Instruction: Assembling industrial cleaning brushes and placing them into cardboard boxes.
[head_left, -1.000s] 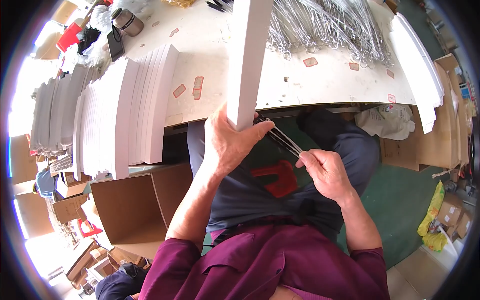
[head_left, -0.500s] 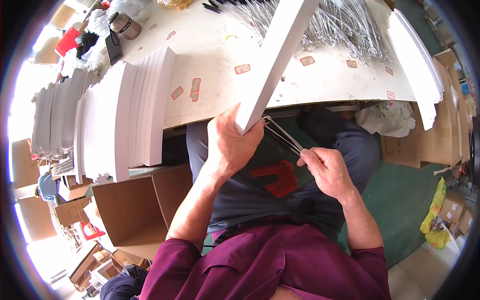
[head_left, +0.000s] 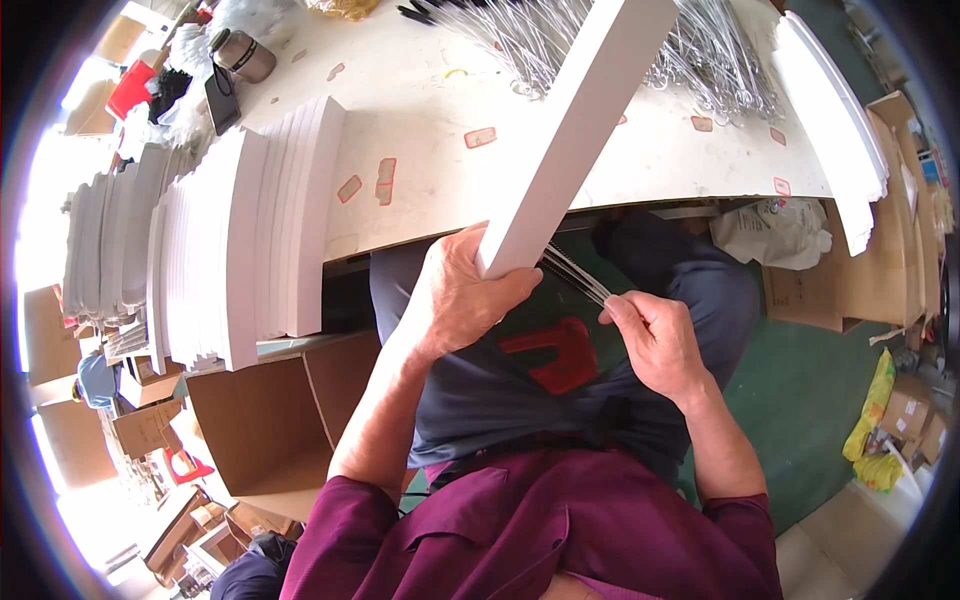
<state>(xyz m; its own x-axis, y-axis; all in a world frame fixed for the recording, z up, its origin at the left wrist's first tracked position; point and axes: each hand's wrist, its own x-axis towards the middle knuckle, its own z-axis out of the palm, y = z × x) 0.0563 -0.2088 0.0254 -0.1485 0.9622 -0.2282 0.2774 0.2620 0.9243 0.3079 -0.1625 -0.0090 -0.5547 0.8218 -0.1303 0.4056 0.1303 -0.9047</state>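
while left hand grips white box, right hand pinches wires.

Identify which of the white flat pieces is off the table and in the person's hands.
The long white piece gripped at its lower end by the left hand, tilted up over the table; the other white stacks stand untouched at left.

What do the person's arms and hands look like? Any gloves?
No gloves. The left hand and right hand are bare, with no rings or watch showing. Both forearms are bare too. Maroon sleeves are pushed up near the elbows.
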